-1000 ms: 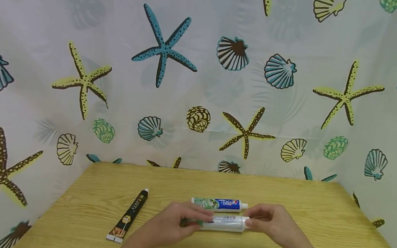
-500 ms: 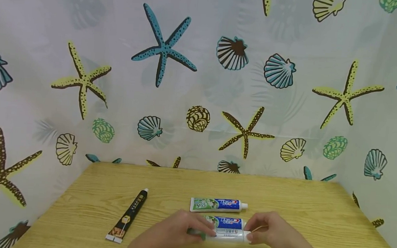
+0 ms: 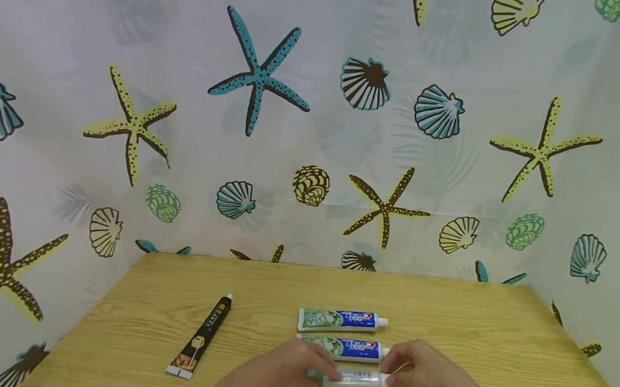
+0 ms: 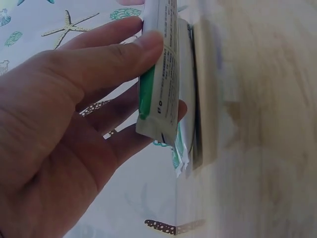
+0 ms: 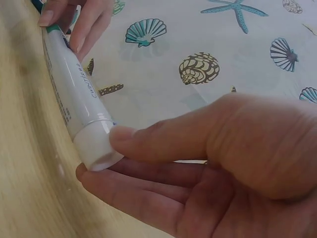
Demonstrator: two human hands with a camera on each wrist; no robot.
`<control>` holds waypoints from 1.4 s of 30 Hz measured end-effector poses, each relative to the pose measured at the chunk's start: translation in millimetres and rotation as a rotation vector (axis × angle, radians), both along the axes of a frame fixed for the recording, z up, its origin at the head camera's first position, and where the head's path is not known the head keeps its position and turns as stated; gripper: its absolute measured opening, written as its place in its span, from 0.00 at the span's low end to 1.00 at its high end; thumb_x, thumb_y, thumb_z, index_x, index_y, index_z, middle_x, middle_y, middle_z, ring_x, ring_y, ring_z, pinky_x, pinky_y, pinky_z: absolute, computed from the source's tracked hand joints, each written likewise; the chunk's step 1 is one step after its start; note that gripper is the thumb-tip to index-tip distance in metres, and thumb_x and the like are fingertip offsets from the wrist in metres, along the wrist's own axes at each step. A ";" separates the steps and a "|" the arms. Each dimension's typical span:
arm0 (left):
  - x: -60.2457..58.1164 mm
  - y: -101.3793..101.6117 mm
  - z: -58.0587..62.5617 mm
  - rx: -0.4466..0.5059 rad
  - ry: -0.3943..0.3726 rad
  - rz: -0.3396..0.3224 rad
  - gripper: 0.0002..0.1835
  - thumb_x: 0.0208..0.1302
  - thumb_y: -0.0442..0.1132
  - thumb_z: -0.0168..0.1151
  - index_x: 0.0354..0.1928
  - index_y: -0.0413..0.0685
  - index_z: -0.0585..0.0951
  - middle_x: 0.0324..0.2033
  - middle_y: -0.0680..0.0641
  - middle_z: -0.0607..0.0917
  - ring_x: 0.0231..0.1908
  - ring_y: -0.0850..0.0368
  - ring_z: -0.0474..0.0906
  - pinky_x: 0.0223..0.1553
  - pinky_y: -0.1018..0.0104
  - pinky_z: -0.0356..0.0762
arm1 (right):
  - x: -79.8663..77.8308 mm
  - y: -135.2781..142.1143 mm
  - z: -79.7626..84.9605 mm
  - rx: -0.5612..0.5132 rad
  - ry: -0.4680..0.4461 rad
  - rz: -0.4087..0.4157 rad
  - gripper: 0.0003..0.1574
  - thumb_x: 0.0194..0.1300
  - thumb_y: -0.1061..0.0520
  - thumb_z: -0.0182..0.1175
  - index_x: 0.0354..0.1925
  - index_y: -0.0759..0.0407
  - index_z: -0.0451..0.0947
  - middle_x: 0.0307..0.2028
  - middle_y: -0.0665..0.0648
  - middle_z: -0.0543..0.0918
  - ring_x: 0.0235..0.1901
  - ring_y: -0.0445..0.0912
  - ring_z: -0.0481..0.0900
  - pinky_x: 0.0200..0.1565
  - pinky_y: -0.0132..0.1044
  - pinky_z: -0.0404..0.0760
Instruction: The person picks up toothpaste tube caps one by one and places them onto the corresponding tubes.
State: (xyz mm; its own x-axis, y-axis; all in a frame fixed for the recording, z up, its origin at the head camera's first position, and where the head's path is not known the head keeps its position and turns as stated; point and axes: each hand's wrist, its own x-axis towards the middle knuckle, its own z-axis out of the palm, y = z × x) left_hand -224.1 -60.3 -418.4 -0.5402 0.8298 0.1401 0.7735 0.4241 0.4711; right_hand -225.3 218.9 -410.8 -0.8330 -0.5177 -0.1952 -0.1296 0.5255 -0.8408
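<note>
Both hands hold a white toothpaste tube (image 3: 357,379) with a green tail end. My left hand (image 3: 289,369) pinches the tail between thumb and fingers, as the left wrist view also shows. At the other end, the thumb and fingers of my right hand (image 3: 427,372) grip the white cap (image 5: 96,146). Just beyond lies a blue and green toothpaste tube (image 3: 355,349), its tail partly behind my left hand. Farther back is a similar blue and green toothpaste tube (image 3: 339,319), parallel to it. All caps of these three point right.
A black tube (image 3: 200,336) with a white cap lies slanted on the wooden table (image 3: 442,305) to the left. A curtain (image 3: 314,128) printed with starfish and shells surrounds the table at the back and sides.
Both hands have moved toward the table's near side with the white tube. The middle blue and green tube, hidden behind it at first, has come into view. The black tube stays put.
</note>
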 end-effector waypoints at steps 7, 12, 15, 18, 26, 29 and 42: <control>-0.2 4.7 -4.8 -0.065 -0.042 0.060 0.17 0.54 0.37 0.63 0.46 0.63 0.80 0.44 0.63 0.80 0.45 0.73 0.74 0.41 0.80 0.75 | -3.7 -2.9 -8.3 0.040 0.031 0.011 0.06 0.53 0.61 0.62 0.33 0.57 0.79 0.33 0.51 0.81 0.35 0.45 0.75 0.42 0.43 0.75; -0.7 4.9 -8.8 -0.076 -0.076 0.078 0.19 0.54 0.37 0.63 0.47 0.64 0.79 0.44 0.64 0.80 0.45 0.73 0.74 0.41 0.79 0.75 | -4.4 -6.5 -10.4 0.066 0.063 0.018 0.05 0.52 0.62 0.61 0.31 0.56 0.79 0.31 0.50 0.81 0.33 0.45 0.73 0.39 0.40 0.74; -0.7 5.1 -10.5 -0.083 -0.097 0.096 0.19 0.53 0.36 0.63 0.48 0.65 0.79 0.43 0.65 0.80 0.45 0.73 0.74 0.41 0.79 0.75 | -4.0 -8.5 -9.7 0.090 0.072 0.013 0.05 0.52 0.63 0.62 0.31 0.55 0.78 0.31 0.50 0.80 0.32 0.45 0.73 0.39 0.40 0.74; -0.5 5.8 -10.8 -0.093 -0.109 0.119 0.20 0.53 0.36 0.64 0.48 0.65 0.79 0.43 0.66 0.79 0.45 0.74 0.74 0.42 0.78 0.75 | -3.4 -10.2 -9.3 0.117 0.068 0.005 0.05 0.52 0.63 0.62 0.30 0.54 0.78 0.31 0.50 0.80 0.32 0.45 0.72 0.39 0.41 0.74; 1.5 3.7 -3.4 -0.123 -0.210 0.248 0.21 0.51 0.37 0.65 0.46 0.68 0.79 0.44 0.67 0.78 0.47 0.73 0.72 0.46 0.71 0.75 | -2.8 -8.5 -8.6 0.109 0.042 0.034 0.06 0.53 0.61 0.62 0.32 0.55 0.78 0.32 0.51 0.80 0.33 0.45 0.73 0.38 0.40 0.74; 1.0 -8.1 2.5 -0.063 -0.271 0.293 0.17 0.54 0.42 0.64 0.47 0.69 0.78 0.45 0.67 0.77 0.47 0.70 0.72 0.49 0.66 0.74 | -2.8 -4.6 -7.0 0.101 0.043 0.047 0.06 0.55 0.58 0.61 0.35 0.54 0.78 0.33 0.50 0.80 0.34 0.45 0.74 0.39 0.40 0.75; -15.8 -75.5 14.6 0.130 -0.032 0.518 0.14 0.58 0.39 0.59 0.47 0.62 0.78 0.44 0.59 0.80 0.46 0.59 0.76 0.45 0.63 0.76 | -4.6 36.5 7.9 -0.017 0.182 -0.352 0.13 0.64 0.51 0.53 0.41 0.59 0.77 0.39 0.56 0.80 0.38 0.47 0.77 0.38 0.40 0.79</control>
